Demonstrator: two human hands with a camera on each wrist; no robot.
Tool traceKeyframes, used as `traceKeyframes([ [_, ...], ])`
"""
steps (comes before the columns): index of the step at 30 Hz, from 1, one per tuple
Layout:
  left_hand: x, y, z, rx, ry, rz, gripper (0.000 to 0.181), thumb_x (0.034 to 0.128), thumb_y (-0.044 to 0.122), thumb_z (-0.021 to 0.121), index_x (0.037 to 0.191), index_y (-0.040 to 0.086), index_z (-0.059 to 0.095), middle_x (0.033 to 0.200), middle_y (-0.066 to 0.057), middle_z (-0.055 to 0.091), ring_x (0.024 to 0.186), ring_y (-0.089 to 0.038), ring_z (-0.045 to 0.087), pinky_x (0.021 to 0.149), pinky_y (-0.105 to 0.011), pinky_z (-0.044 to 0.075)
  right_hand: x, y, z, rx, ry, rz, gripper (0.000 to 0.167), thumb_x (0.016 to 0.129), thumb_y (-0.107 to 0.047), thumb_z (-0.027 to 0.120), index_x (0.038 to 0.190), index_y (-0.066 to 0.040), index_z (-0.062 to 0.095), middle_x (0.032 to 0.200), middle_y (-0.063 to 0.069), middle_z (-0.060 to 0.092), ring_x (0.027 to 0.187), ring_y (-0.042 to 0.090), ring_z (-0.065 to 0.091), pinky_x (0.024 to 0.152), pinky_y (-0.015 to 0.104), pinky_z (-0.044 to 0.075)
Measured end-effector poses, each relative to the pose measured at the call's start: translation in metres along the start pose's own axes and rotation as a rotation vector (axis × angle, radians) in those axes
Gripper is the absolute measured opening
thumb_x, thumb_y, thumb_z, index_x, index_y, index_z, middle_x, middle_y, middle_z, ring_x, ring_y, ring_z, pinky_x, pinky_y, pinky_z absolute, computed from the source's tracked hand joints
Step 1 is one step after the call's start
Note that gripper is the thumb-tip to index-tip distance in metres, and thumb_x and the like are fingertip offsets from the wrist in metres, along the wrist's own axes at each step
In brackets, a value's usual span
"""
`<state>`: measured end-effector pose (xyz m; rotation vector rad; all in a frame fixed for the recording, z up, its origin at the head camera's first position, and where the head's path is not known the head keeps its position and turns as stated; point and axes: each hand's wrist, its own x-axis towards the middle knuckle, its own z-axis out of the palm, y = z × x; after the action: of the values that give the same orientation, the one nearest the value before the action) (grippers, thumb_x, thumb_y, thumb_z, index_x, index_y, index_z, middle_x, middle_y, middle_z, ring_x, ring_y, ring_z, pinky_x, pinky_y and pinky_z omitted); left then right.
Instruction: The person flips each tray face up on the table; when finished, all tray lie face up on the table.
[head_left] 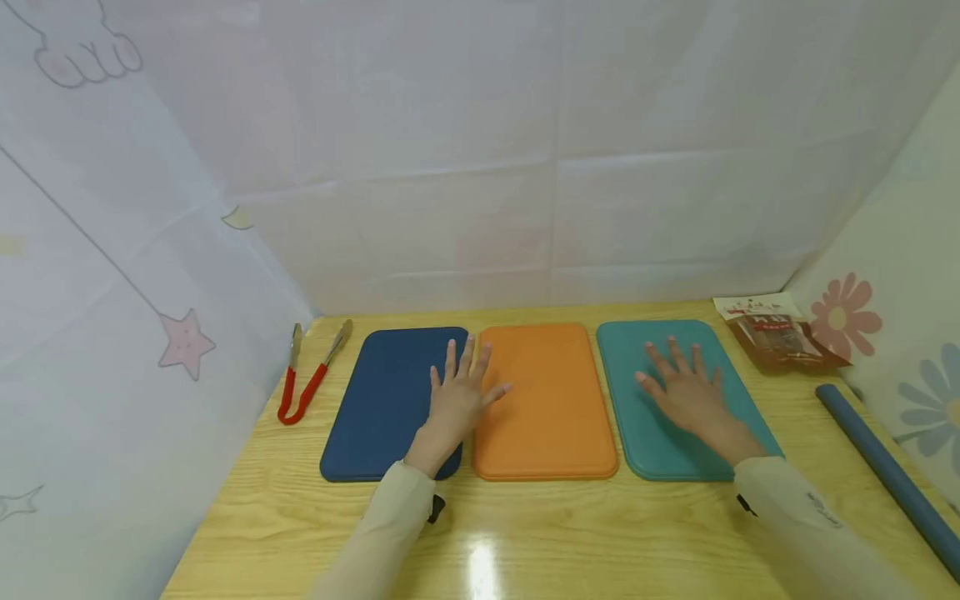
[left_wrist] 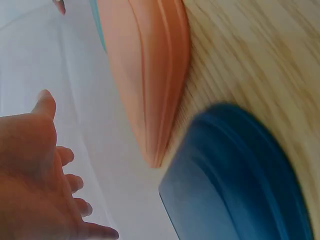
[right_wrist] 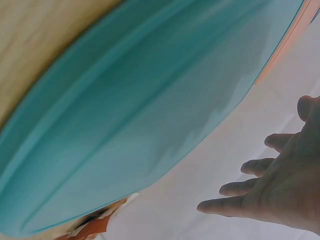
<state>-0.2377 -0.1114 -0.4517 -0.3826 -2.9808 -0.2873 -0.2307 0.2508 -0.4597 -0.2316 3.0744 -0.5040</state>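
Fingers (head_left: 464,360) of the left hand (head_left: 453,404) are spread wide apart and hold nothing, above neighbouring edges of navy tray (head_left: 382,400) and orange tray (head_left: 551,408). The right hand (head_left: 692,398), also with separated fingers, hovers without any object over the teal tray (head_left: 637,433). All three trays lie flat, side by side, on the wooden table (head_left: 562,533).

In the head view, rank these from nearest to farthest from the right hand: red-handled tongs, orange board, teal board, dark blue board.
1. Teal board: directly beneath the right hand.
2. Orange board: the middle board, to its left.
3. Dark blue board: left of the orange one.
4. Red-handled tongs: at the far left.
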Motion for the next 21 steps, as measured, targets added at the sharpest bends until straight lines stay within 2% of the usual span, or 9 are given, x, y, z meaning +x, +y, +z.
traceKeyframes([
  [4, 0.001, 0.017, 0.002, -0.001, 0.011, 0.033, 0.080, 0.0928, 0.061, 0.046, 0.156, 0.024, 0.014, 0.162, -0.005, 0.000, 0.146, -0.036, -0.002, 0.108, -0.068, 0.018, -0.003, 0.008, 0.000, 0.002, 0.009, 0.005, 0.072, 0.100, -0.060, 0.026, 0.157, -0.020, 0.008, 0.159, 0.021, -0.004, 0.137, 0.056, -0.010, 0.096, 0.081, -0.001],
  [9, 0.004, 0.040, 0.011, -0.012, 0.026, 0.064, 0.081, 0.0927, 0.061, 0.047, 0.156, 0.020, 0.017, 0.161, -0.007, 0.007, 0.146, -0.036, 0.000, 0.106, -0.067, 0.023, -0.007, 0.018, -0.001, 0.017, 0.017, 0.013, 0.072, 0.100, -0.059, 0.027, 0.157, -0.017, 0.011, 0.158, 0.023, -0.002, 0.137, 0.056, -0.007, 0.096, 0.081, 0.001],
  [11, 0.006, 0.050, 0.015, -0.012, 0.009, 0.054, 0.083, 0.0927, 0.062, 0.044, 0.156, 0.019, 0.014, 0.161, -0.006, 0.006, 0.146, -0.034, 0.000, 0.107, -0.065, 0.024, -0.008, 0.022, -0.002, 0.019, 0.018, 0.014, 0.072, 0.101, -0.058, 0.027, 0.157, -0.017, 0.011, 0.158, 0.023, -0.002, 0.137, 0.057, -0.006, 0.095, 0.081, 0.002],
  [16, 0.008, 0.080, 0.020, -0.119, -0.065, 0.019, 0.087, 0.0934, 0.063, 0.042, 0.156, 0.013, 0.009, 0.161, -0.008, 0.001, 0.147, -0.029, -0.004, 0.113, -0.057, 0.021, -0.015, 0.031, -0.007, 0.024, 0.017, 0.023, 0.071, 0.101, -0.057, 0.028, 0.157, -0.017, 0.009, 0.158, 0.024, -0.001, 0.136, 0.060, -0.002, 0.094, 0.083, 0.003],
  [19, 0.006, 0.098, 0.019, -0.161, -0.077, 0.046, 0.088, 0.0941, 0.060, 0.045, 0.155, 0.005, 0.013, 0.160, -0.015, 0.004, 0.147, -0.031, 0.001, 0.114, -0.049, 0.022, -0.018, 0.038, -0.009, 0.037, 0.007, 0.029, 0.071, 0.101, -0.056, 0.029, 0.157, -0.015, 0.010, 0.157, 0.026, -0.001, 0.134, 0.061, -0.002, 0.093, 0.083, 0.003],
  [21, 0.005, 0.109, 0.019, -0.148, -0.072, 0.082, 0.087, 0.0949, 0.057, 0.046, 0.153, -0.001, 0.017, 0.158, -0.021, 0.009, 0.146, -0.033, 0.008, 0.115, -0.044, 0.024, -0.019, 0.042, -0.010, 0.044, 0.005, 0.031, 0.071, 0.102, -0.056, 0.029, 0.157, -0.014, 0.010, 0.157, 0.028, -0.001, 0.134, 0.062, -0.002, 0.092, 0.083, 0.004],
])
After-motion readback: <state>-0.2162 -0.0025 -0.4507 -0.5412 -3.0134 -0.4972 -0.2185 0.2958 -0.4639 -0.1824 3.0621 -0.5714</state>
